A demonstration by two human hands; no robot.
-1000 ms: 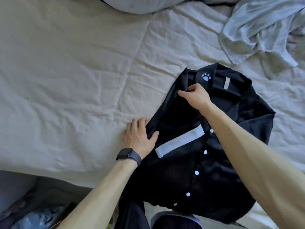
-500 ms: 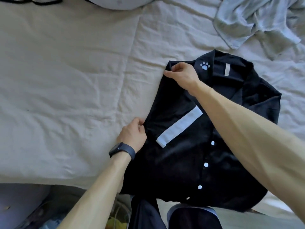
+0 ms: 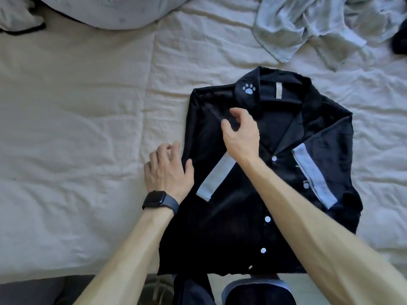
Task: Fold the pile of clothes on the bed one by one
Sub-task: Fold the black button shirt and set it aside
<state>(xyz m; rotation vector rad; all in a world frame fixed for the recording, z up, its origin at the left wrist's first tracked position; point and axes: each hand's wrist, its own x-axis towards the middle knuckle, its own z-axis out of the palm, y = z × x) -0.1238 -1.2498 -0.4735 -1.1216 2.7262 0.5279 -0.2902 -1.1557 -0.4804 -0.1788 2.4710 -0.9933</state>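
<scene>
On the bed (image 3: 77, 128), black shirt (image 3: 231, 227), sleeves folded in, pale-blue cuffs

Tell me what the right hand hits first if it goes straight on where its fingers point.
Likely the shirt: the right hand points toward its folded far-left corner, with only bedsheet beyond. How high the hand hovers is unclear.
</scene>
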